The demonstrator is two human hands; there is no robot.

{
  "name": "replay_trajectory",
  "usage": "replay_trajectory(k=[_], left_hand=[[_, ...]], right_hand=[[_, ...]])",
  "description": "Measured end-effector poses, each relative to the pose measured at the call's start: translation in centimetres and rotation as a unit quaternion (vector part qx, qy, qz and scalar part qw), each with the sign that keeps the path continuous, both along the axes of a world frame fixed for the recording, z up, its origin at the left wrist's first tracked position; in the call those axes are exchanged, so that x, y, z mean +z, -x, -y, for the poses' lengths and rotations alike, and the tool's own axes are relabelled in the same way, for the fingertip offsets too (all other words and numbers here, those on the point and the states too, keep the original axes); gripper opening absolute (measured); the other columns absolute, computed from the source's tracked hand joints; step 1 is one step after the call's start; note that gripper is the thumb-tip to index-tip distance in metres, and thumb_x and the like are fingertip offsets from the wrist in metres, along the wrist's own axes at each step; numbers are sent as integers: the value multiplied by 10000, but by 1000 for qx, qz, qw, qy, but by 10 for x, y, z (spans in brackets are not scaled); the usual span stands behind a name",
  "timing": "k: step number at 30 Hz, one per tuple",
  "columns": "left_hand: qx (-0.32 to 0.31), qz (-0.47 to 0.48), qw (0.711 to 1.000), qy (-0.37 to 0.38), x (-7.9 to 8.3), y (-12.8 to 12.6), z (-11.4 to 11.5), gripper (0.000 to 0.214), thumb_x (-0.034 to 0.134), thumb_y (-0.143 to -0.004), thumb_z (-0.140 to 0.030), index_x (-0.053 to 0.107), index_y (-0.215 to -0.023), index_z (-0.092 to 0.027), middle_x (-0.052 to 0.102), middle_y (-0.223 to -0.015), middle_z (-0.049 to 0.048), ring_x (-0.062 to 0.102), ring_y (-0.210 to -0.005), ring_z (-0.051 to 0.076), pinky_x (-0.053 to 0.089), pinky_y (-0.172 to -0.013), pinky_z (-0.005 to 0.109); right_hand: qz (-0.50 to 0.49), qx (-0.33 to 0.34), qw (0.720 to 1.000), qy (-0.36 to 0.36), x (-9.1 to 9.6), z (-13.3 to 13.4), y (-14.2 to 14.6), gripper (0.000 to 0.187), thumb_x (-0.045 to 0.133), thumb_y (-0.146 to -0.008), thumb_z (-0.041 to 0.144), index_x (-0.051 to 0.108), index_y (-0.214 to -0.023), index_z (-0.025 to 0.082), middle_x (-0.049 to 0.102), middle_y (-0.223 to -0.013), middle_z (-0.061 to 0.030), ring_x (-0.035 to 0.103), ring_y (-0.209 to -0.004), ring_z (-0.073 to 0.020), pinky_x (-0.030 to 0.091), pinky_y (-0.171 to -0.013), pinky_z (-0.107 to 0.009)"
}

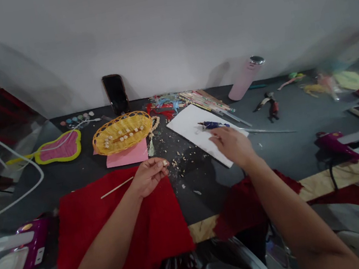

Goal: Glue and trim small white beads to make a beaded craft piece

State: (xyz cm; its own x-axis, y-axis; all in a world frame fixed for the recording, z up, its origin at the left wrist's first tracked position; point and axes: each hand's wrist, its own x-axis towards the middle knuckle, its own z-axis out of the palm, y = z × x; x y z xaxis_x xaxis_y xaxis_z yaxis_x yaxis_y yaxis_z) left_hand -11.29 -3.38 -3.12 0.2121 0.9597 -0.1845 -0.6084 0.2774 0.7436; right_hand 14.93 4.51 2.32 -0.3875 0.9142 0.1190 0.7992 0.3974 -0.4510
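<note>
Pinching a small pale beige nugget (pixel 165 163) in its fingertips, the left hand (pixel 150 176) is hovering near the right-hand edge of a bright red cloth (pixel 123 234); its thumb and forefinger are pressing together on the nugget. The cloth is covering the near left part of the dark grey worktop (pixel 207 200) and draping over its front edge. A thin pale wooden stick (pixel 117 188) is lying on the cloth beside the wrist, and loose beige crumbs (pixel 183 158) are scattering rightward from the fingertips. The right hand (pixel 233 144) is curling over a flat white rectangular board (pixel 187 126), its fingers sitting right at a dark blue pen-shaped tool (pixel 214 124); I cannot tell whether they are gripping it. Towards the worktop's far edge, a yellow oval woven basket (pixel 115 125) is holding more pale pieces (pixel 121 139) and overlapping a pink rectangular sheet (pixel 127 158).
</note>
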Motion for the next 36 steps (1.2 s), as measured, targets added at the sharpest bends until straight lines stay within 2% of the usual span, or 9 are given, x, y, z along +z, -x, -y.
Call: replay_trajectory(k=[3,6,12,19,22,25,30,36], left_hand=[[0,0,1000,2,-1,0,0,101,713,-686,-187,662,-725,-110,613,-753,32,528,-593,64,455,-605,212],[-2,-5,1000,5,-2,1,0,102,704,-698,-196,663,-737,-112,609,-738,30,532,-599,67,457,-612,212],[-2,-10,1000,15,-1,0,-1,106,711,-690,-195,664,-728,-108,609,-733,27,524,-586,58,453,-607,207],[-1,-2,1000,20,-1,0,-2,101,710,-688,-188,661,-727,-109,614,-758,31,524,-598,59,452,-610,206],[-2,-5,1000,22,-1,0,-3,106,715,-683,-192,665,-728,-110,624,-763,32,525,-595,57,448,-611,207],[-7,-16,1000,23,-3,0,-2,111,714,-684,-191,671,-741,-106,627,-761,32,531,-600,59,447,-617,211],[-17,-38,999,30,-4,-1,-2,122,712,-687,-198,675,-754,-103,611,-692,18,526,-591,65,449,-632,220],[-14,-55,998,37,2,-3,-1,159,746,-643,-229,669,-709,-107,608,-670,19,523,-587,73,435,-616,212]], right_hand=[[-44,98,994,15,1,13,34,133,524,-835,209,628,-917,219,623,-930,-83,555,-885,-234,413,-774,-342],[3,157,987,19,-11,20,60,168,494,-847,162,634,-930,205,619,-934,-68,558,-885,-196,412,-784,-309],[71,119,990,6,-40,21,79,181,471,-890,262,641,-927,215,618,-917,-44,561,-891,-158,401,-763,-242],[107,136,985,-20,-46,25,80,178,459,-889,275,631,-885,230,620,-887,-32,569,-859,-166,403,-703,-242],[78,141,987,-28,-48,25,79,145,474,-874,237,616,-859,214,610,-862,-31,569,-818,-157,407,-660,-234],[-9,158,986,-46,-47,26,77,117,477,-868,195,594,-870,192,595,-865,-38,561,-804,-139,422,-688,-227],[-170,199,960,-101,-37,34,75,116,459,-888,193,568,-926,182,582,-889,-56,558,-846,-139,459,-766,-256],[-175,214,949,-152,-31,41,77,103,478,-886,195,578,-904,180,604,-871,-61,568,-823,-147,481,-744,-274]])
